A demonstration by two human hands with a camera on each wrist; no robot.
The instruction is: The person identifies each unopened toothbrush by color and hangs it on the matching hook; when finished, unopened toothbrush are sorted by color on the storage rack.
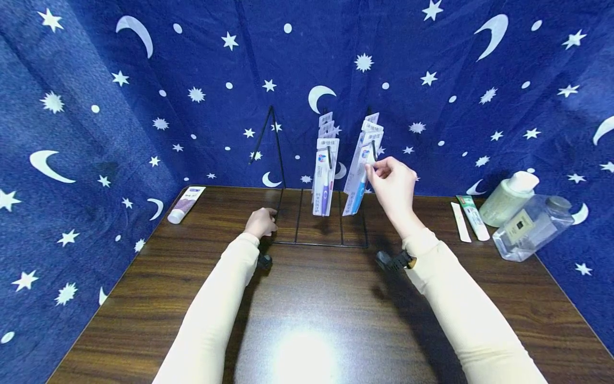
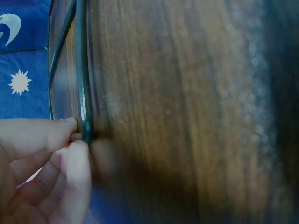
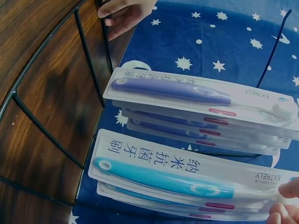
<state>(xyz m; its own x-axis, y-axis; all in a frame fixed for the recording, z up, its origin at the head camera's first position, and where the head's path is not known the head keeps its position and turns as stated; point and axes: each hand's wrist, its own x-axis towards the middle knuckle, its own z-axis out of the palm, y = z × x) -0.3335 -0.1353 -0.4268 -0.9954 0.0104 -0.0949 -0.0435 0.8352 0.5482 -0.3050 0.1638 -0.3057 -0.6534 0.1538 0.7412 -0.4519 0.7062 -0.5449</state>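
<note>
A black wire display rack (image 1: 318, 245) stands on the table, with packaged toothbrushes hanging from its hooks. My left hand (image 1: 261, 222) pinches the rack's wire at its left side; the left wrist view shows thumb and finger at the dark wire (image 2: 83, 93). With thumb and fingertips, my right hand (image 1: 394, 186) holds the edge of the front blue toothbrush pack (image 1: 357, 184), which hangs on the right hook. Behind it hang more blue packs. On the middle hook hang several purple toothbrush packs (image 1: 324, 186). The left hook (image 1: 261, 136) carries no pack.
At the left back lies a purple-and-white tube (image 1: 186, 204). On the right are a white strip (image 1: 461, 222), a green-and-white toothpaste tube (image 1: 473, 217), a pale green bottle (image 1: 508, 200) and a clear bottle (image 1: 530, 226). A blue starry cloth (image 1: 288, 64) hangs behind the table.
</note>
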